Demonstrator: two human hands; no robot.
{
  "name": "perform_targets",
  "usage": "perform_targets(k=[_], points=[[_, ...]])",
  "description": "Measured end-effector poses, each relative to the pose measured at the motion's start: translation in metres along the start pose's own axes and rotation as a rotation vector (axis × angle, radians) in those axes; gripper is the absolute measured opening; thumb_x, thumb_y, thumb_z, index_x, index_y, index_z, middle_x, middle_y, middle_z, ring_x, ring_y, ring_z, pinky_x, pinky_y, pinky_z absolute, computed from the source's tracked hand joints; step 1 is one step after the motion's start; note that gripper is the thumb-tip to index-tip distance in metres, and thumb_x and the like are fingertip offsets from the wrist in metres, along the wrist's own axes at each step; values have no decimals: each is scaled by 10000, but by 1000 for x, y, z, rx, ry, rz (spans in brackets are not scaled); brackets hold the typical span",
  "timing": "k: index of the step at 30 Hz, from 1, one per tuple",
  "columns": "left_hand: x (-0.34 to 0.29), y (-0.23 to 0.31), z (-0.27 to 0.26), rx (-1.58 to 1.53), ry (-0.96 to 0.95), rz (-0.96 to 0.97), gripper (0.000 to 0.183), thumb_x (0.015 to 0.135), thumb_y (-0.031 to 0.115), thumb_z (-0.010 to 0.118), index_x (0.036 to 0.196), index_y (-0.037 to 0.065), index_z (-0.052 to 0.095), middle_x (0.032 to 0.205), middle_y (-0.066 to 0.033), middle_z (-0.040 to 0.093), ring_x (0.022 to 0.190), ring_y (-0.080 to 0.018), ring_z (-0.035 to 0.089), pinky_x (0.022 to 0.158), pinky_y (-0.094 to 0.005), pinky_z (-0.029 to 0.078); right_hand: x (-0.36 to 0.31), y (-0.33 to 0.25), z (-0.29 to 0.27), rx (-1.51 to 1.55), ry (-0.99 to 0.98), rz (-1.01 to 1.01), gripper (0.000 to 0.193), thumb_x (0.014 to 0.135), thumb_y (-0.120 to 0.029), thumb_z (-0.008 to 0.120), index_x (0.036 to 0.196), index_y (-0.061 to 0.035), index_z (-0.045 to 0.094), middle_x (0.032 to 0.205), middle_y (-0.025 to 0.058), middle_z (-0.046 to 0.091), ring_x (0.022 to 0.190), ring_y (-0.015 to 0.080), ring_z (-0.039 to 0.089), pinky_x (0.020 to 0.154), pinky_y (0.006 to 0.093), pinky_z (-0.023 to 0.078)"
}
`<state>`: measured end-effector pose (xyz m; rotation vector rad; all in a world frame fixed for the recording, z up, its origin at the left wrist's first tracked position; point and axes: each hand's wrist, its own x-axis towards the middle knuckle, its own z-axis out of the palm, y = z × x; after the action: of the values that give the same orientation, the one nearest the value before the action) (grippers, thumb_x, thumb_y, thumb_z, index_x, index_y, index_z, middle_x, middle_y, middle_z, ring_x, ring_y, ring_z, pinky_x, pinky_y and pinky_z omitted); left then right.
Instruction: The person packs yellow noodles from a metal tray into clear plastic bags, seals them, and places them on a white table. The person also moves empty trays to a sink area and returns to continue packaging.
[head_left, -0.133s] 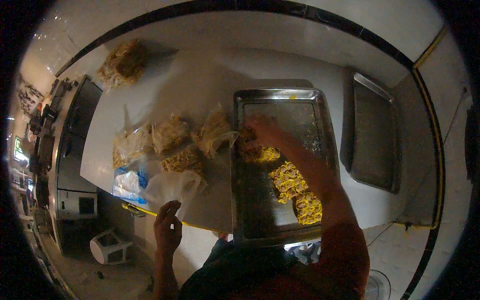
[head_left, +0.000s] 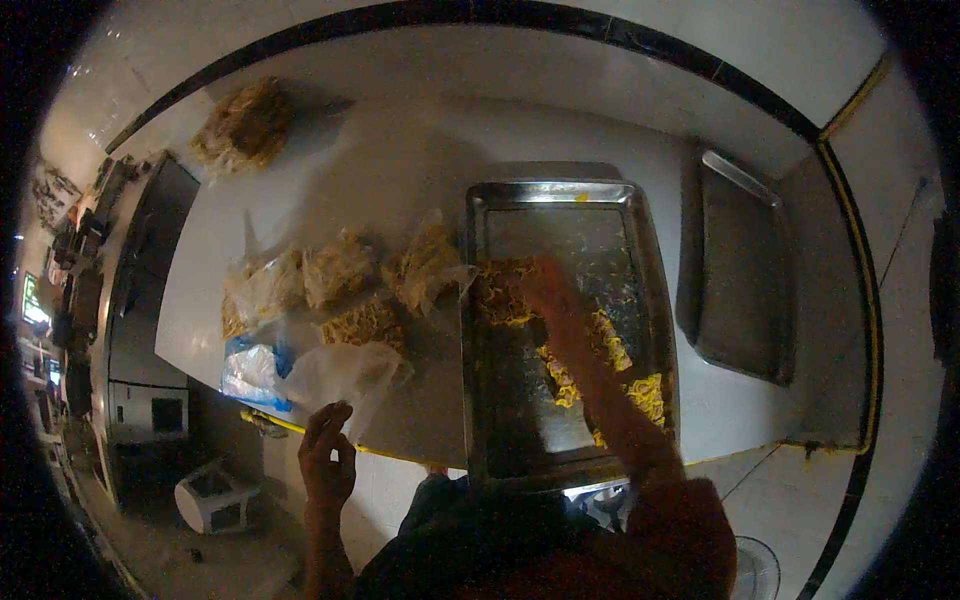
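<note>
Because the right hand (head_left: 548,290) reaches across the metal tray (head_left: 510,420) in a blur, its fingers seem to rest on or close over the noodle clump (head_left: 500,292) at the tray's left side, though whether they actually pinch it cannot be told; the likeliest slip, as a judgement, is that loose strands break off and drop onto the tray or over its rim onto the tabletop (head_left: 400,180) if the clump is lifted by one corner; the forearm also passes low over the other noodle portions (head_left: 648,395) lying toward the near right of the tray, so a sleeve could drag them out of place; the tray's near end sits close to the tabletop edge, and a downward press there might tip or shift it. The left hand (head_left: 327,455) hangs off the near edge of the tabletop, fingers loosely curled and touching the lower edge of a white plastic bag (head_left: 345,372); a tug on that thin film could pull the blue-printed bag (head_left: 250,372) beside it off the edge. The clump lies under the right fingertips and well apart from the left hand, with the bagged noodle packs (head_left: 335,270) between them; a second, empty tray (head_left: 745,270) sits to the far right, and another bag of noodles (head_left: 245,125) lies at the far left corner.
</note>
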<state>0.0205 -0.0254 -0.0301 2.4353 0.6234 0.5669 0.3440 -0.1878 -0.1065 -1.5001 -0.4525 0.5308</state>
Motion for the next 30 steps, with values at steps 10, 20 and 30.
perform_targets(k=[10, 20, 30], points=[[64, -32, -41, -103, -99, 255, 441, 667, -115, 520, 1053, 62, 637, 1102, -135, 606, 1047, -300, 578, 881, -370, 471, 10, 50, 95, 123, 509, 91, 263, 836, -244, 613, 1034, -75, 577, 908, 49, 580, 787, 191, 529, 728, 349, 427], [87, -121, -100, -218, -193, 218, 421, 676, -100, 514, 1046, 55, 642, 1085, -164, 605, 1016, -325, 582, 875, -383, 467, 144, 62, 58, 813, 588, 169, 397, 780, -204, 678, 1111, -33, 543, 944, 112, 605, 734, 262, 605, 539, 411, 476], [89, -142, -119, -139, -145, 223, 400, 695, -87, 501, 1033, 62, 654, 1091, -163, 604, 1000, -327, 580, 859, -390, 469, 172, 75, 66, 997, 1018, 149, 446, 689, -242, 760, 1044, -30, 594, 1025, 151, 584, 789, 301, 599, 635, 468, 463]])
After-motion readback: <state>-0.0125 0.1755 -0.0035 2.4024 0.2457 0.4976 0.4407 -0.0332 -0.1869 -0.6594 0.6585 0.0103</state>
